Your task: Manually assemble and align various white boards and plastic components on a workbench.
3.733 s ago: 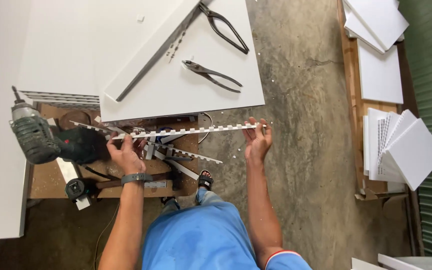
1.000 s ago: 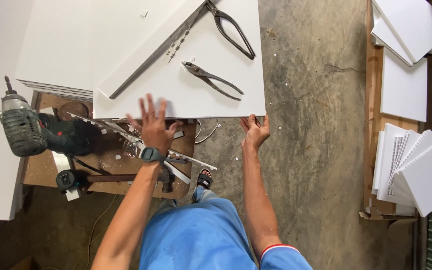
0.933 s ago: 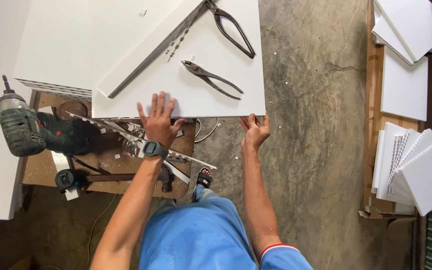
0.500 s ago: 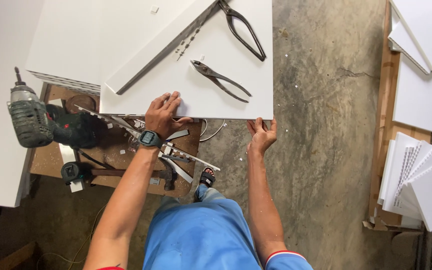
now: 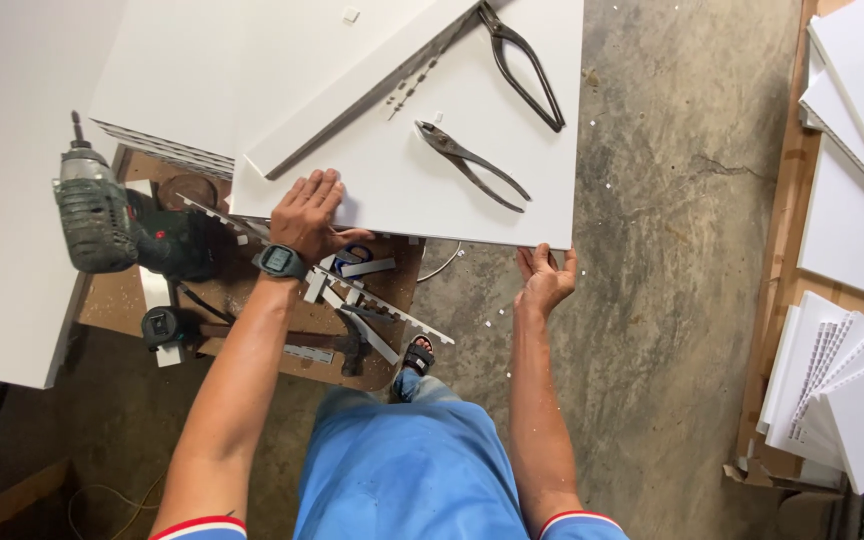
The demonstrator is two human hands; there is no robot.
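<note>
Overhead view of a large white panel lying flat, its near edge overhanging a low wooden table; the left hand rests palm-down with fingers spread on the near left corner, apparently to pin the sheet, while the right hand cups the near right corner from beneath, fingers curled up at the edge, seemingly bearing the unsupported end. Two pairs of pliers and a long white strip lie on the panel well apart from both hands. A cordless drill rests on the table beside notched white strips.
</note>
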